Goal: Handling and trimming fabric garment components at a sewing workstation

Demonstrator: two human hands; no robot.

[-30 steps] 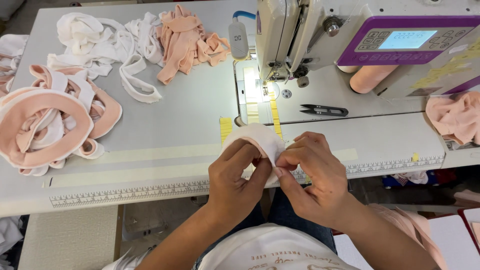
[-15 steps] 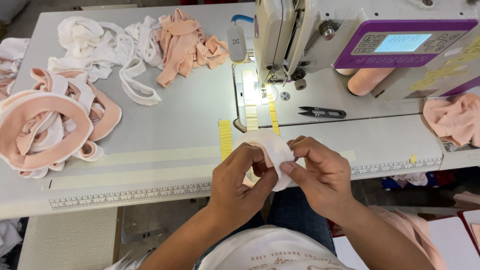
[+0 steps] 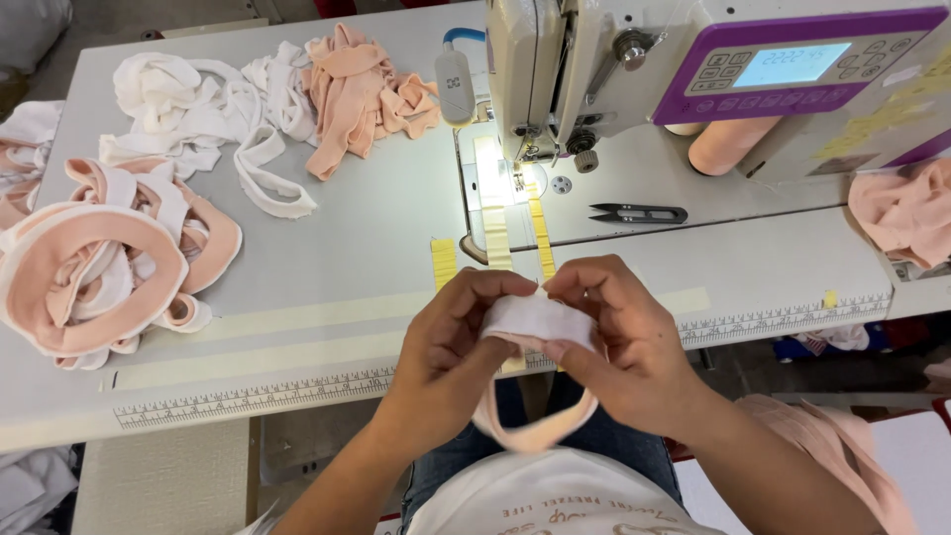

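Both hands, the left hand (image 3: 451, 342) and the right hand (image 3: 624, 342), pinch between them the folded white and pale pink fabric band (image 3: 535, 322), equally near, its top lying left to right and its loop hanging toward the lap, just before the grey sewing table (image 3: 327, 248).

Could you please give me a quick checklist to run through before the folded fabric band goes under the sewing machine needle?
1. Band held by both hands: ok; left hand and right hand both pinch the fabric band.
2. Fold edges lined up: cannot tell; fingers cover them.
3. Loose end free: ok; the band's pink loop hangs below the table edge, not snagged.
4. Needle area clear: ok; nothing lies under the needle of the sewing machine.
5. Snips within reach: ok; the black snips lie right of the needle.
6. Thread loaded: cannot tell.
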